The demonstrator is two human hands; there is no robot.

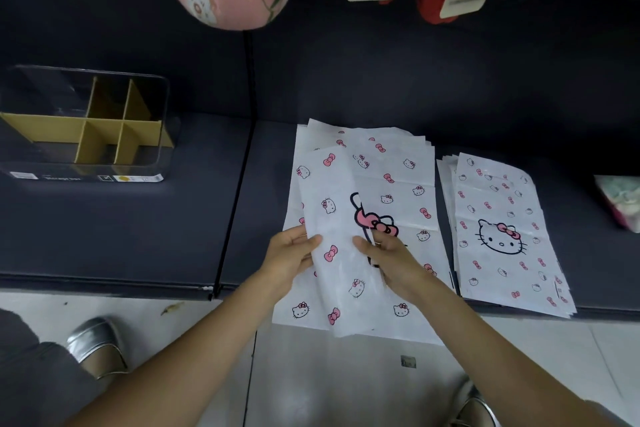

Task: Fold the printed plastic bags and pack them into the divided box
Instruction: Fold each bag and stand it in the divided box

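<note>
From the head camera, the left hand (294, 253) and the right hand (384, 253) both grip one printed bag (341, 246), each pinching a long side near the middle, with the thumbs on top and the fingers tucked under the sheet. The bag is already doubled lengthwise, so the big cat print shows only as a half along the fold. It sits raised over a loose stack of bags (391, 177) lying flat on the dark cushion (138, 225), its lower end hanging past the cushion's front edge. A second stack (498, 229) lies just beside the first, to the right. The divided box (90, 128), clear-walled with brown card dividers, stands well apart at the far left, and every compartment in view looks bare of bags, so packing seems not yet begun. The bag looks very light, thin and limp, likely slick against its neighbours; it probably sags wherever it is unsupported and springs open unless a crease is pressed flat. Holding it at the edges close to the fold line, as now, seems the surest grip, while one corner alone would let it droop and drag the sheets beneath.
</note>
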